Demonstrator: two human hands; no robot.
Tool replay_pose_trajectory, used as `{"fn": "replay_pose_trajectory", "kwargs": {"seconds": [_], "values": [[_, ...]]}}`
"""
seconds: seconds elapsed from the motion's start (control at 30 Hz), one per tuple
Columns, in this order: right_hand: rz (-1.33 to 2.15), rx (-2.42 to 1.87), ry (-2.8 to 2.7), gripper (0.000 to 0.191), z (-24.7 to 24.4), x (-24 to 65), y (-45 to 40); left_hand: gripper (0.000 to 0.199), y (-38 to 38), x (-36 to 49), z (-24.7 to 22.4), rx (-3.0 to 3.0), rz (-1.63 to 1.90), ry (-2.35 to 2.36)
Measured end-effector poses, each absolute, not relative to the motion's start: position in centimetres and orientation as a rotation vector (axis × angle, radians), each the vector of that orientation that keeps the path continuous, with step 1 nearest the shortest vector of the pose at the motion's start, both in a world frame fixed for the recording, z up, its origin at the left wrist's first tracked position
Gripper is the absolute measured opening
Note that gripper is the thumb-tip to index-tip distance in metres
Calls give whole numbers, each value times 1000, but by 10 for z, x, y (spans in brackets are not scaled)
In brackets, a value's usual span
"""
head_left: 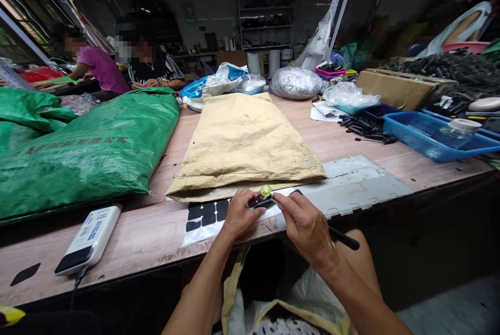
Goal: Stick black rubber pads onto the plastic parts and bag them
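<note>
My left hand [241,214] is closed in a pinch around a small dark part with a round yellow-green top [266,191]. A black-handled tool [344,238] lies in my right hand [307,224], its handle sticking out behind the palm. The right fingertips meet the small part, and the tool's working end is too small to make out. Under the left hand, at the table edge, lies a white sheet with black rounded-square stickers [208,214]. A yellow woven sack [250,139] lies flat just beyond both hands.
A filled green sack [89,152] and a white power bank [91,238] with a cable are at left. A grey sheet [363,184] is at right, near a blue tray [429,142] and black parts [365,126]. An open sack [281,309] is below my hands. Two people sit across.
</note>
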State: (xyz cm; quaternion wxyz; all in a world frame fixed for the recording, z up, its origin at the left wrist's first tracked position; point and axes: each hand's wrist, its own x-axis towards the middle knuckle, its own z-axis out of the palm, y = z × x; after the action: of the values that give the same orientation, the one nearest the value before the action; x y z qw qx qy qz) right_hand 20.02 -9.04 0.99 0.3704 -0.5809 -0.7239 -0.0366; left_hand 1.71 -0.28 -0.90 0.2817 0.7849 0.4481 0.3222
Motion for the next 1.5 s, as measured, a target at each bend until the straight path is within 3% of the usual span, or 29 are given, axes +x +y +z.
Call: {"fn": "replay_pose_trajectory", "kwargs": {"seconds": [0.37,0.67,0.87,1.07,1.5], "values": [[-197,-1571,-1811,43,11,207,-90,15,-3,19,-11,2074,883,1198],[-218,-1616,-1704,30,8,228,-85,10,-3,16,-6,2128,846,1189],[-430,-1848,-1484,22,3,291,-66,42,-1,15,-7,2133,819,1194],[-451,-2127,-1339,21,-20,321,-45,43,-2,16,-9,2163,812,1226],[-445,-2205,-1334,23,-24,316,-42,51,0,14,-8,2156,827,1199]]}}
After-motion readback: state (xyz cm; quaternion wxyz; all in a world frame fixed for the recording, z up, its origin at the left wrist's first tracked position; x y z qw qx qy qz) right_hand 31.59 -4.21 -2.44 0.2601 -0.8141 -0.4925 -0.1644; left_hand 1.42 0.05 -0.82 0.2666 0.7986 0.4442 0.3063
